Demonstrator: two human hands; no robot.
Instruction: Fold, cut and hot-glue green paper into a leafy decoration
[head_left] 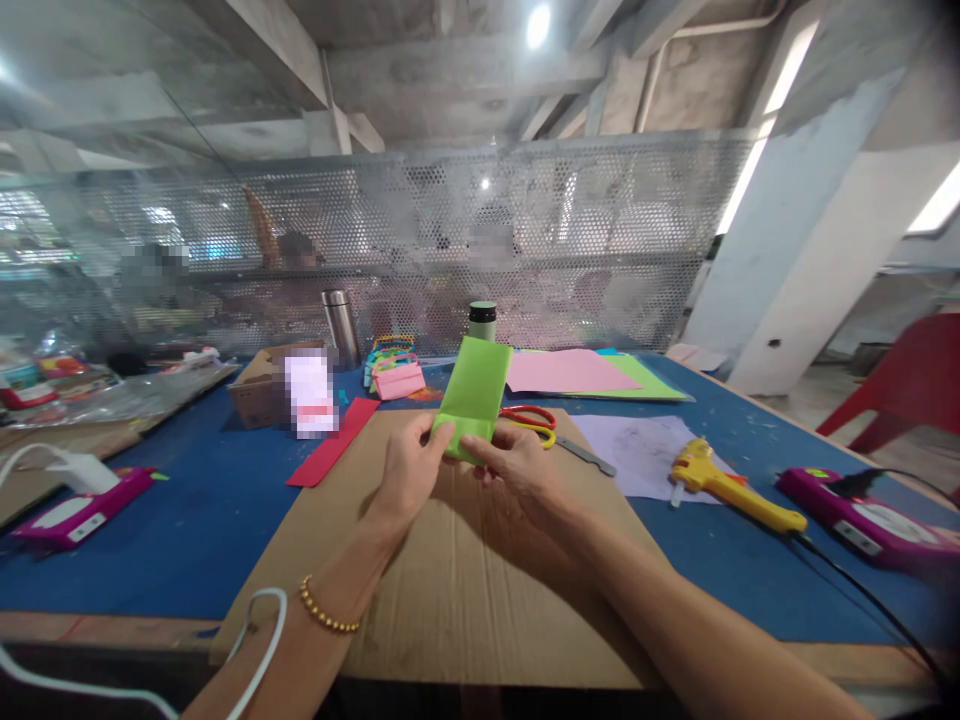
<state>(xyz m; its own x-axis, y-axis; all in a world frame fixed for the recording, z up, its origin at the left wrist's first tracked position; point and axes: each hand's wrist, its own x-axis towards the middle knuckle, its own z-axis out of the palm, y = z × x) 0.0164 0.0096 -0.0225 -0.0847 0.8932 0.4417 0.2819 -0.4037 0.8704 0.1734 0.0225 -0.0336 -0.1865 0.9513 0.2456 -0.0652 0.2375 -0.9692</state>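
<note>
Between my two hands is a light green folded sheet (pixel 474 385), raised over a piece of brown cardboard (pixel 450 570). Its lower end is folded up into a flap. My left hand (pixel 411 462) pinches the lower left edge, thumb on the front. At the lower right, my right hand (pixel 521 462) grips the flap with its thumb, and its other fingers are partly hidden behind. Just beyond the right hand lie scissors (pixel 551 436) with red and yellow handles and a grey blade-like tool (pixel 585 456). A red strip (pixel 334 443) lies left of my left hand.
A yellow glue gun (pixel 739 488) rests at right on a pale purple sheet (pixel 637 450), near a purple power strip (pixel 862 515). Behind are pink sheets (pixel 574 370), small pink bags (pixel 399 379), a steel flask (pixel 342 328) and a cardboard box (pixel 259 392). A white cable crosses my left forearm.
</note>
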